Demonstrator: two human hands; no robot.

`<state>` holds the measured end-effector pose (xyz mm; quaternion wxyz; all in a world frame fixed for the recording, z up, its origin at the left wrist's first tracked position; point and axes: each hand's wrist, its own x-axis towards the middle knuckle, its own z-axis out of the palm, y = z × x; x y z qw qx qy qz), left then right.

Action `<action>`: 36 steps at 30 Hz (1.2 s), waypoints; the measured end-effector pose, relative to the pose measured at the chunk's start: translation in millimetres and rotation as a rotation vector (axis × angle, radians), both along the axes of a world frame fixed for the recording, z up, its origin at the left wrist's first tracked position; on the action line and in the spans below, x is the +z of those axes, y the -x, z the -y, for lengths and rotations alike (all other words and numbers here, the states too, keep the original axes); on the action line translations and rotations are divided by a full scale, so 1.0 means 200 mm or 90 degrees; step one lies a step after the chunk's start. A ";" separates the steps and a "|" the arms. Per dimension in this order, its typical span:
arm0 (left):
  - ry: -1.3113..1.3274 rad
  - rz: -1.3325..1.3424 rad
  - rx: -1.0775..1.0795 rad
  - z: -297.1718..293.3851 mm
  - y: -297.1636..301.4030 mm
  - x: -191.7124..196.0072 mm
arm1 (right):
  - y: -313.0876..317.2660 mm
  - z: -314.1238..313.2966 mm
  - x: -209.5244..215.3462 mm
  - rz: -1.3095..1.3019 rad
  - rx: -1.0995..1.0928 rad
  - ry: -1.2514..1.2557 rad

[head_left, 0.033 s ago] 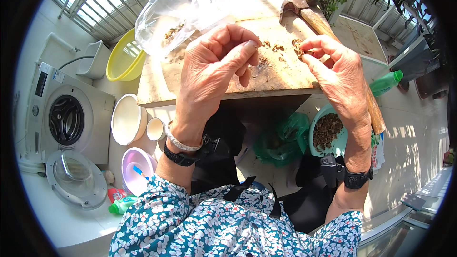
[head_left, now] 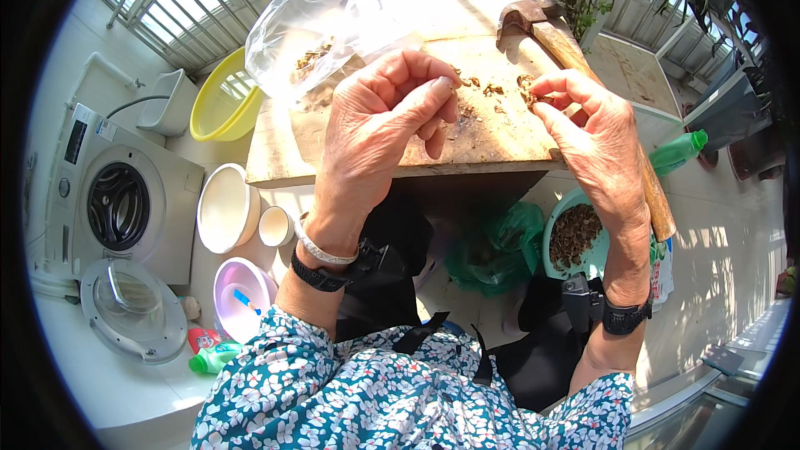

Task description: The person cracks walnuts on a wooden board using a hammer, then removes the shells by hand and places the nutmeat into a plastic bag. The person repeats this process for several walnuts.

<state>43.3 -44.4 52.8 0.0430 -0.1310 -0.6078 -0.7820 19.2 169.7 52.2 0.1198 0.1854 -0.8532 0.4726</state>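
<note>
My left hand is held over the front part of a wooden board, thumb and forefinger pinched together. Whatever is between those fingertips is too small to make out. At the board's right side my right hand pinches a brown, curled nutshell piece between thumb and forefinger. Several small brown fragments lie between the hands. A hammer with a wooden handle rests along the board's right edge, its head at the back. Behind my left hand sits a clear plastic bag with brown pieces in it.
Below the board at right stands a light green basin of brown shells, beside a green plastic bag. Yellow, cream and lilac basins line the left, near a washing machine with its door open. A green bottle is at right.
The whole view has shifted slightly, with the board and basins a little further right. Both hands keep nearly the same pose.
</note>
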 end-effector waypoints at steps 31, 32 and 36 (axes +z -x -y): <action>0.707 -0.458 0.350 0.07 0.07 0.05 | 0.01 -0.02 -0.01 0.003 -0.002 0.033; 0.790 -0.385 0.370 0.06 0.10 0.03 | 0.01 -0.02 0.00 0.000 -0.006 0.024; 0.738 -0.352 0.222 0.06 0.13 -0.01 | 0.01 -0.02 0.00 0.004 0.000 0.038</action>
